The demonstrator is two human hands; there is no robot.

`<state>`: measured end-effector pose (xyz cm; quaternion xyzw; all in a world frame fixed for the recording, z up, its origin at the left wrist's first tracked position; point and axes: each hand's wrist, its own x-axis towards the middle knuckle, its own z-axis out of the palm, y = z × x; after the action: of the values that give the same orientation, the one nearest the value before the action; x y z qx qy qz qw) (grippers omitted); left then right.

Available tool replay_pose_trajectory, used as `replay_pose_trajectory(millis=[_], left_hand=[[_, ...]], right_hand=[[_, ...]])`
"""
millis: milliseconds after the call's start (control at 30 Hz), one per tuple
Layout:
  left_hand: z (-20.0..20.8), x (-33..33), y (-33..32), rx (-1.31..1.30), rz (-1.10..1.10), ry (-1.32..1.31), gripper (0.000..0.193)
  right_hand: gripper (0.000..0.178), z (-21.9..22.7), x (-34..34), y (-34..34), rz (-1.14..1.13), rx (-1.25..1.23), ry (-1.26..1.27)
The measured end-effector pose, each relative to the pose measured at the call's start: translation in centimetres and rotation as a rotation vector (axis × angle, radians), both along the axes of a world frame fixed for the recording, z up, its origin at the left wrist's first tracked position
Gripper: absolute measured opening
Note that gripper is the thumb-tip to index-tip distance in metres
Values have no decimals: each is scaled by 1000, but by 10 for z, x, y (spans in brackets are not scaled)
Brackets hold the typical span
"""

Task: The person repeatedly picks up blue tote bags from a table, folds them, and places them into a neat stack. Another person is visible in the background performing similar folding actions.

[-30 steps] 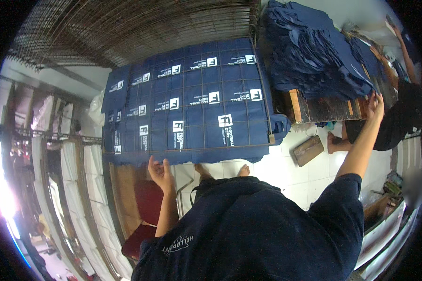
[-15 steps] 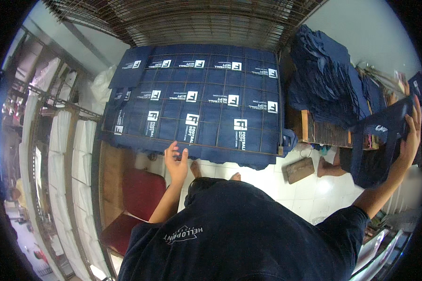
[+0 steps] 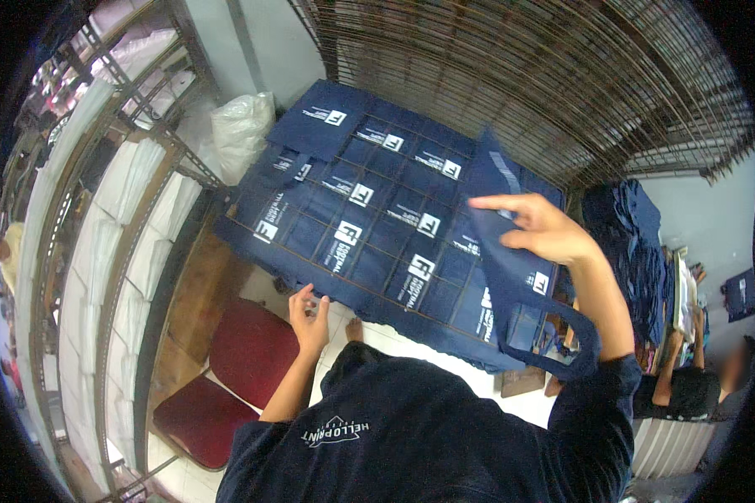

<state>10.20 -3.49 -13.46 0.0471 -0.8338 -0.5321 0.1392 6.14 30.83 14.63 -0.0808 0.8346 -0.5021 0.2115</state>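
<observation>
My right hand is closed on a dark navy fabric tote bag, with the index finger stretched out along it. The bag hangs over the right side of the wire rack; its upper part is blurred and one loop handle droops by my forearm. Rows of navy bags with white prints lie flat on the rack. At its near edge my left hand hovers with fingers apart and slightly bent, holding nothing. A single navy bag lies at the far left corner.
Stacked wire racks rise behind. Shelves with white stacks and a red chair are on the left. A white plastic sack stands at the back. Navy bags are piled at right, near another person.
My right hand has swung the tote bag from the far right in over the rack. The left hand stays by the near edge. The view has turned to the right.
</observation>
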Motion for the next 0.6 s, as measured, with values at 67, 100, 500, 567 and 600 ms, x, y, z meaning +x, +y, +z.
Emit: replay_pose_trajectory(millis=[67,100,500,567,600], left_hand=[[-13,-12,-22,-6,50,10,31],[-15,-19,-33,-21,64,19,31],[-39,-55,-117,-144,144,-7,31],[-48,-51,-127,-204,132,7,30],[-36,-49,-128,-176,142,-102,29]], right_hand=[[61,-9,-44,-36,138,-40,129],[61,-13,-65,-51,203,-62,234],[69,-173,-168,-77,-706,-700,329],[65,-248,-186,-87,-886,-778,306],[64,-286,-198,-87,-899,-867,283]])
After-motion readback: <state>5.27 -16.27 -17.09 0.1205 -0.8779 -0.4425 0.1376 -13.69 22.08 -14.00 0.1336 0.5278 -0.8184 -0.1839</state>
